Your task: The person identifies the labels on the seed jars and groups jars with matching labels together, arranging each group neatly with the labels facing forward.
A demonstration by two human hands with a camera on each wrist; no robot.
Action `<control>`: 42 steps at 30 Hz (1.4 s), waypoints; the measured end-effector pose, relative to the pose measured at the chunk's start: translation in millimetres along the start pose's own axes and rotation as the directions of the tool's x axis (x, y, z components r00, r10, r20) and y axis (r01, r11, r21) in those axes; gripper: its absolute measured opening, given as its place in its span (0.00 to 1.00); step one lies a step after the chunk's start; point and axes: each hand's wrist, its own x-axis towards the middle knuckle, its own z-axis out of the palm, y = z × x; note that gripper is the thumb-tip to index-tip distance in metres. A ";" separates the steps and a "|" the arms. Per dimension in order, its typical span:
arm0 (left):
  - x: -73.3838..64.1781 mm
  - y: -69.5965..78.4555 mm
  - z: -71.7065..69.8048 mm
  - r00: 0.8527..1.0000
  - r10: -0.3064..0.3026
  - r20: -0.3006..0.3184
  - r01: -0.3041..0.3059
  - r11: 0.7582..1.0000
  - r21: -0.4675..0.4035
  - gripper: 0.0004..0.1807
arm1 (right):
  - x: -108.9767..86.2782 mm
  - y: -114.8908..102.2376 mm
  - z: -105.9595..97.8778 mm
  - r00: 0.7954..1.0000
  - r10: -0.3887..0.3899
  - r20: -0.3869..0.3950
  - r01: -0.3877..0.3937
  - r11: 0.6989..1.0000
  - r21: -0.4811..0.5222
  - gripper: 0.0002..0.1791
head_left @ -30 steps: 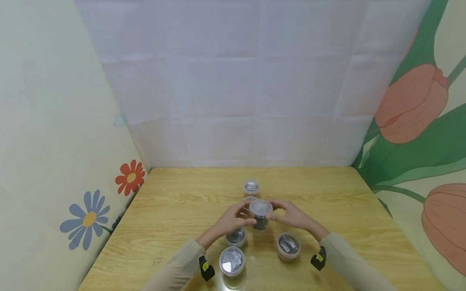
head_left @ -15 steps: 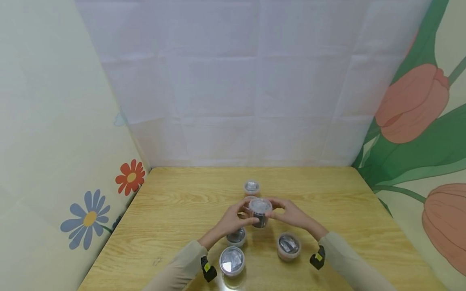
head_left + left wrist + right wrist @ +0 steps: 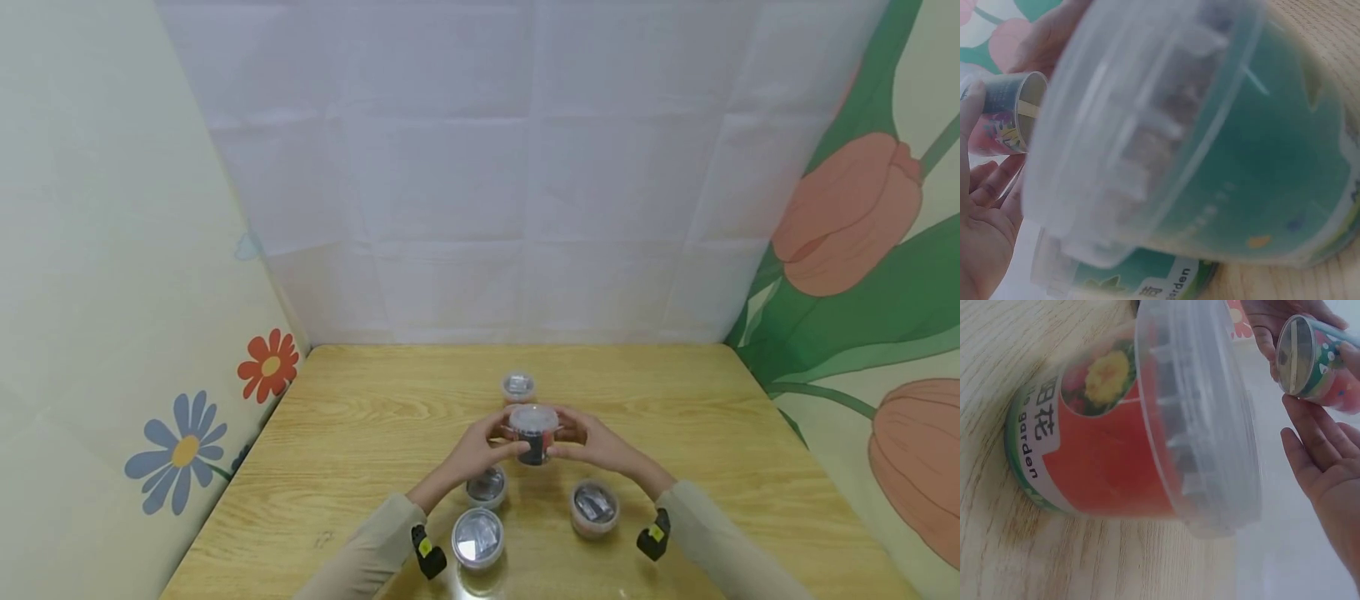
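Note:
Both hands hold one lidded plastic tub (image 3: 533,435) above the middle of the table, lid up, its wrap part dark and part red. My left hand (image 3: 480,447) grips its left side, thumb in front and fingers behind. On the other side my right hand (image 3: 596,442) grips it the same way. In the left wrist view the held tub (image 3: 1004,119) shows its base and a patterned red band. The right wrist view shows the held tub (image 3: 1319,365) too, its base crossed by a pale strip.
Lidded tubs stand at the near left (image 3: 477,539), behind that one (image 3: 486,487), at the right (image 3: 595,508) and at the back (image 3: 518,386). Close to the wrist cameras are a green tub (image 3: 1260,137) and a red flower-pictured tub (image 3: 1110,437). White cloth (image 3: 450,167) hangs behind the table.
The held tub has risen slightly and turned, so that red now shows at its right front. Both hands stay round it. The standing tubs have not moved.

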 end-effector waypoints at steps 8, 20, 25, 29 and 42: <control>-3.6 17.0 -0.4 0.999 -0.022 -0.024 0.022 1.000 -0.013 0.31 | 0.6 -1.8 2.6 0.994 0.088 -0.064 -0.086 0.996 0.031 0.35; -6.9 42.0 6.2 0.996 -0.002 -0.088 -0.004 0.998 -0.068 0.37 | 2.5 -1.7 6.5 0.981 0.112 -0.155 -0.110 0.994 0.021 0.34; -5.2 36.1 5.3 0.997 0.006 -0.074 -0.012 0.997 -0.080 0.37 | 2.4 -2.0 5.9 0.983 0.111 -0.148 -0.104 0.993 0.055 0.33; -6.0 32.7 3.1 0.998 0.005 -0.058 -0.011 0.996 -0.092 0.36 | 1.1 -0.6 3.6 0.982 0.132 -0.136 -0.119 0.988 0.097 0.32; -7.7 34.3 0.1 0.999 0.008 -0.035 -0.011 0.996 -0.088 0.36 | -1.7 1.3 1.5 0.989 0.138 -0.050 -0.127 0.976 0.179 0.34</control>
